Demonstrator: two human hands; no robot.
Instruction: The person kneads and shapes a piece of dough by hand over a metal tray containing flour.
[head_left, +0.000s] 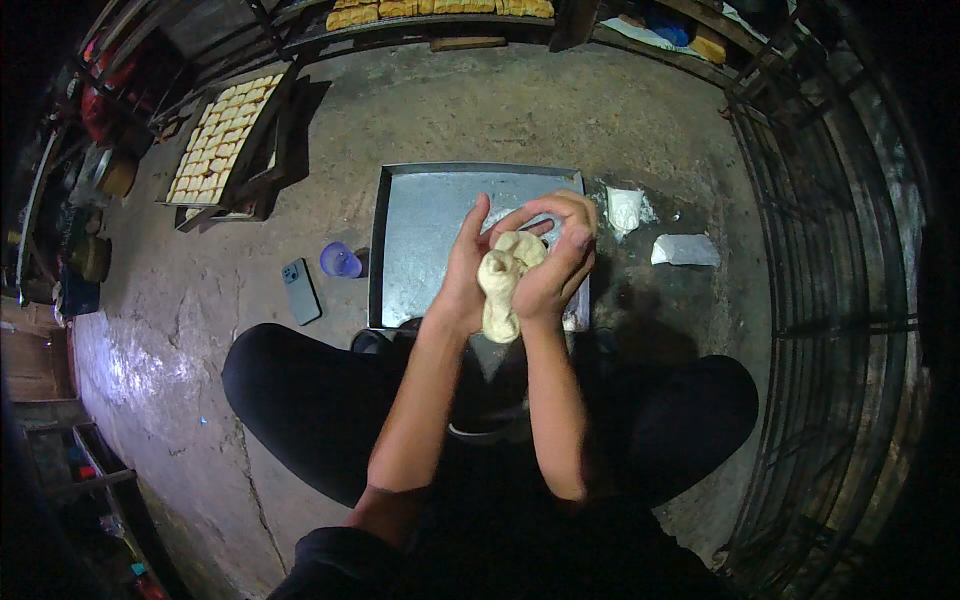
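A pale, soft lump of dough [498,285] is cupped between my two hands, over the near part of a shallow metal tray [420,215]. Its lower end hangs down between my wrists. My left hand [464,278] bears against the dough's left side, thumb pointing up and away. From the other side my right hand [556,262] curls around it, fingers bent over the top. White flour dusts the tray beyond my fingers. Part of the dough is hidden by my right hand.
Left of the tray are a purple plastic cup [341,260] and a phone [301,291] on the concrete floor. An opened bag of white powder [624,210] and a white packet [686,250] lie right. Farther left leans a tray of dough pieces [225,140]. Dark racks [830,320] line the right.
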